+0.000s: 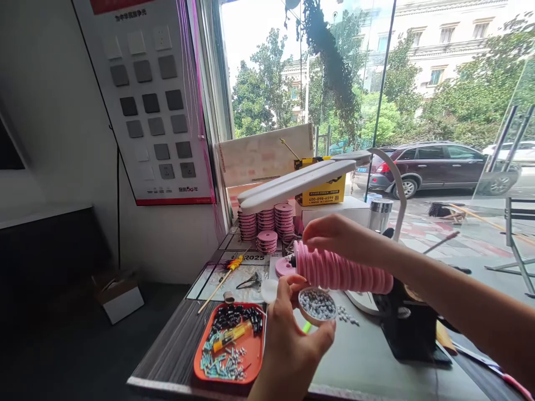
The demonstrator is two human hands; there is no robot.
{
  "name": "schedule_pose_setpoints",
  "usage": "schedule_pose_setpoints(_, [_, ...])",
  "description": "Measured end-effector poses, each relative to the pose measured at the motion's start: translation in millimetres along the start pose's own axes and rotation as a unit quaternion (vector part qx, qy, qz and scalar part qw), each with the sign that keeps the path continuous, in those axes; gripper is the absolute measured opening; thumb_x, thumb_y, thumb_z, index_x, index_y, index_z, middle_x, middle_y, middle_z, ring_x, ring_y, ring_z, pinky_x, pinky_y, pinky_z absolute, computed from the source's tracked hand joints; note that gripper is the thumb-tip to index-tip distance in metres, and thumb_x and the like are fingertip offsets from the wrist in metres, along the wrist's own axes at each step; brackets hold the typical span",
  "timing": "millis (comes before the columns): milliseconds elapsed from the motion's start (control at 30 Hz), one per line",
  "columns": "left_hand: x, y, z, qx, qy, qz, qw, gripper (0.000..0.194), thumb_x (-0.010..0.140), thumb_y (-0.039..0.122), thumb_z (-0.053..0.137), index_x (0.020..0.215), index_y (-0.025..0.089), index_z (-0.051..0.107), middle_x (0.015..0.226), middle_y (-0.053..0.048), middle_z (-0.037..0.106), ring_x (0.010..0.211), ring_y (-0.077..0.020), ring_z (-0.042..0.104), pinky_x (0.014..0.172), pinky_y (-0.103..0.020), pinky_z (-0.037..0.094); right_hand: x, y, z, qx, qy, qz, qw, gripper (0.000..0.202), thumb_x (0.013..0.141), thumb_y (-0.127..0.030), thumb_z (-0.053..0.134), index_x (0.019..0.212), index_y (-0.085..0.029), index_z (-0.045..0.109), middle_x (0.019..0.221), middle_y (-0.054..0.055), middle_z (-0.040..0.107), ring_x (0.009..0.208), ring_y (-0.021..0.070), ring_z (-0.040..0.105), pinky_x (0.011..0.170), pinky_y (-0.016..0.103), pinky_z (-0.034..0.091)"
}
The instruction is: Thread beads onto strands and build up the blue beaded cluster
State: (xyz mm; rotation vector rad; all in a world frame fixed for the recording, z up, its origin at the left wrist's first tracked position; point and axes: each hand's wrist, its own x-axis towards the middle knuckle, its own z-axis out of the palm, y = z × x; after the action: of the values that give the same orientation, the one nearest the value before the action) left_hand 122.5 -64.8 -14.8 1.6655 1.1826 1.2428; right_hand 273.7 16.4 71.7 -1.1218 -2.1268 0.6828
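Observation:
My left hand [292,334] grips a small round dish [316,305] full of grey beads, tilted toward me, above the table. My right hand [326,231] reaches in from the right over the near end of a horizontal row of pink spools [343,270]; its fingers are curled together, and what they hold, if anything, is hidden. The spools sit on a black stand [413,328]. Loose grey beads [346,316] lie on the table right of the dish. Below and left of my left hand is a red tray [198,356] with black pieces, small screws and a yellow tool.
Stacks of pink spools [247,225] stand at the back left, under a white lamp [301,181]. A stick with a yellow end [223,281] lies left. A clear jar [380,214] stands behind the spool row; scissors [480,356] lie at right.

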Motion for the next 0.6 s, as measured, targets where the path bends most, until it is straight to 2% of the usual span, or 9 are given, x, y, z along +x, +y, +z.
schedule_pose_setpoints(100, [0,1,-0.8,-0.003,-0.007,0.003,1.000,0.042,0.065,0.013,0.064,0.100,0.024,0.043,0.096,-0.001,0.064,0.081,-0.0171,0.060,0.076,-0.028,0.044,-1,8,5,-0.006,0.008,-0.013,1.000,0.015,0.067,-0.028,0.054,0.068,-0.015,0.063,0.061,0.000,0.057,0.059,0.0118,0.047,0.059,0.027,0.039])
schedule_pose_setpoints(333, [0,1,0.0,-0.005,-0.001,0.002,1.000,0.042,0.065,0.013,0.065,0.100,0.023,0.044,0.095,-0.001,0.065,0.081,-0.0177,0.061,0.075,-0.028,0.044,-4,16,9,0.005,-0.001,-0.032,0.999,0.021,0.070,-0.034,0.053,0.070,-0.015,0.063,0.066,0.001,0.060,0.062,0.0128,0.049,0.062,0.028,0.041])
schedule_pose_setpoints(600, [1,1,0.6,-0.006,-0.004,0.005,1.000,0.040,0.065,0.014,0.064,0.100,0.023,0.046,0.094,-0.001,0.066,0.082,-0.0183,0.061,0.076,-0.028,0.044,-4,15,10,-0.037,0.008,-0.037,0.999,0.018,0.070,-0.029,0.053,0.071,-0.016,0.064,0.067,0.002,0.061,0.063,0.0134,0.050,0.062,0.028,0.041])
